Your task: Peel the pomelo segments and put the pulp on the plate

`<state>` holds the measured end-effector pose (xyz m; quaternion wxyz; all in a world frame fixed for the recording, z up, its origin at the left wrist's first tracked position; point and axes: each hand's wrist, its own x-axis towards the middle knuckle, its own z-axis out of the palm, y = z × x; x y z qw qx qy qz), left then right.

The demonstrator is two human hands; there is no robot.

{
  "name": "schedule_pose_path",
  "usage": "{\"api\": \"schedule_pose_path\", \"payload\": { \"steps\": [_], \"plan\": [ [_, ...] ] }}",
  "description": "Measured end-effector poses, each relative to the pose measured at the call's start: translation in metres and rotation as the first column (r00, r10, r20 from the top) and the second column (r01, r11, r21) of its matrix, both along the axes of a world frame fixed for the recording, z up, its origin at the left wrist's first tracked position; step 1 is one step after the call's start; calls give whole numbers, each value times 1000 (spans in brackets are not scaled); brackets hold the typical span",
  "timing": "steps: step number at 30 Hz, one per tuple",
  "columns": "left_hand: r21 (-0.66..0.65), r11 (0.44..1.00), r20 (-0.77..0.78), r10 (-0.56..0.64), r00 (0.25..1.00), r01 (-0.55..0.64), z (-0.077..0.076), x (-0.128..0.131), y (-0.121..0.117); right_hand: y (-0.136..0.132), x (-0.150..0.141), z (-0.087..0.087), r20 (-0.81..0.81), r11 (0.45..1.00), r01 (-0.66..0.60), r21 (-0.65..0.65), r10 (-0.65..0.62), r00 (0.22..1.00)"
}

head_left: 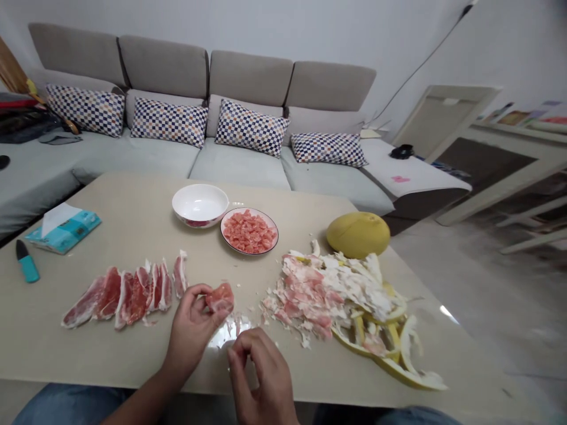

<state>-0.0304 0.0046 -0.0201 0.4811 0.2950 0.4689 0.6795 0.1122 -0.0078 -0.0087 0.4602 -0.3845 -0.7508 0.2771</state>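
My left hand [191, 326] pinches a piece of red pomelo flesh [220, 298] between thumb and fingers, just above the table. Close beside it on the right, my right hand [262, 375] has its thumb and forefinger pressed together; whatever is between them is too small to make out. Left of my hands, several pomelo segments [128, 293] with pale skin lie in a row. Beyond my hands stands a plate [227, 246] heaped with peeled red pulp [250, 231]. A pile of torn white and pink membrane [310, 289] lies to the right.
A white bowl [200, 203] stands left of the plate. Yellow pomelo rind [390, 360] and a whole pomelo [358, 234] lie at the right. A tissue pack [66, 229] and a turquoise-handled knife [27, 262] are at the left. Behind the table [146, 360] is a sofa [239, 168].
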Motion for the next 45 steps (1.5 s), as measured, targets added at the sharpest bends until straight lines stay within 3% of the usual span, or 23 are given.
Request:
{"api": "schedule_pose_path", "payload": {
  "steps": [2,4,6,8,11,15,19,21,23,25,27,31,36,40,45],
  "plan": [
    [39,999,0,-24,1000,24,0,-4,2,-1,1,-2,-56,995,23,-98,-29,998],
    [118,992,-37,-41,998,45,-1,-6,2,3,4,-1,-110,954,45,-295,-81,991],
    [211,976,-115,-33,993,57,-2,-3,-1,9,8,2,-175,854,1,-520,-108,979],
    [292,955,-214,6,977,59,-3,0,-5,14,8,6,-251,742,-90,-665,-108,962],
    [395,916,-324,64,944,74,-6,4,-8,16,4,11,-312,682,-144,-717,-129,941],
    [504,850,-411,81,908,152,-13,2,-9,15,1,15,-348,692,-151,-706,-153,925],
    [504,823,-479,12,878,264,-17,-1,-14,16,4,18,-316,732,-143,-666,-103,943],
    [396,848,-412,-178,894,352,-13,-2,-18,17,7,19,-243,825,-81,-560,-71,967],
    [224,852,-237,-423,875,473,-6,-3,-21,18,10,18,-144,938,-19,-347,-33,989],
    [89,833,-61,-543,838,546,1,-6,-20,18,14,17,-37,991,-29,-127,24,999],
    [-10,836,10,-548,836,548,6,-9,-16,18,19,16,56,994,-109,-27,111,992],
    [-139,834,43,-534,844,534,4,-12,-7,19,25,13,103,976,-210,-55,215,971],
    [-151,838,43,-525,850,525,2,-12,-7,25,25,11,9,979,-157,-129,159,987],
    [-154,835,23,-532,847,529,6,-12,-8,29,27,17,11,969,-214,-121,216,976],
    [-157,802,42,-578,815,577,9,-13,-8,37,32,33,104,917,-303,-260,338,935]
  ]
}}
